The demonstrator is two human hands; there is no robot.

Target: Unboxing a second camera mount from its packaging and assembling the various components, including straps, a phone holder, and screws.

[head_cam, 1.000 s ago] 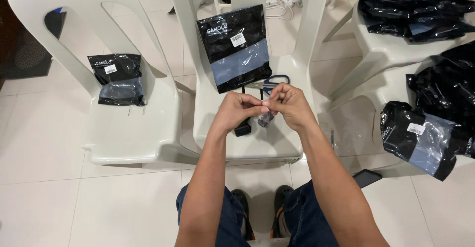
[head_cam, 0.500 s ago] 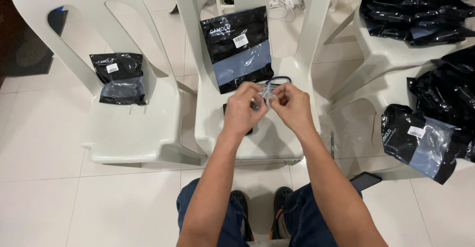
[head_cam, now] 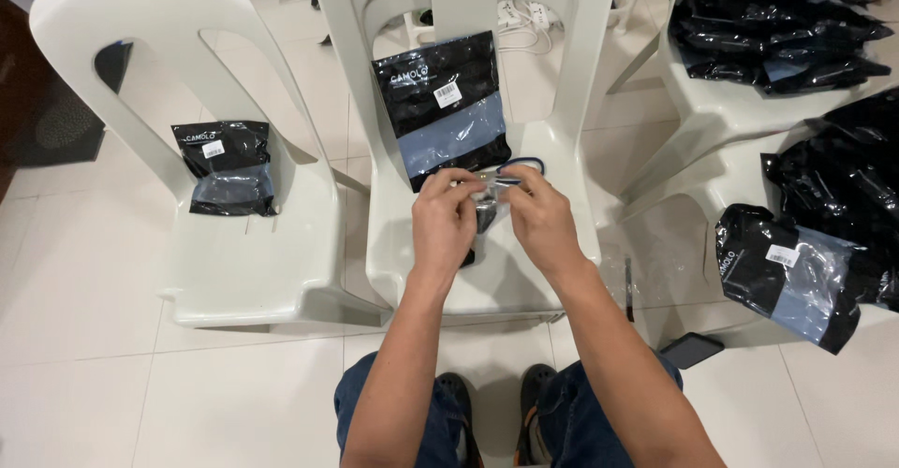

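Both hands, left and right, pinching a small clear-wrapped item (contents blurred) over the middle white chair.

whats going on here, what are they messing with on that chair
A seated person holds a small clear-wrapped item between the left hand and right hand, over the seat of the middle white plastic chair. A flat black and blue plastic package leans against that chair's back. Another like it lies on the white plastic chair to the left, and a heap of black plastic packages fills the chairs to the right. What the small item is cannot be made out.
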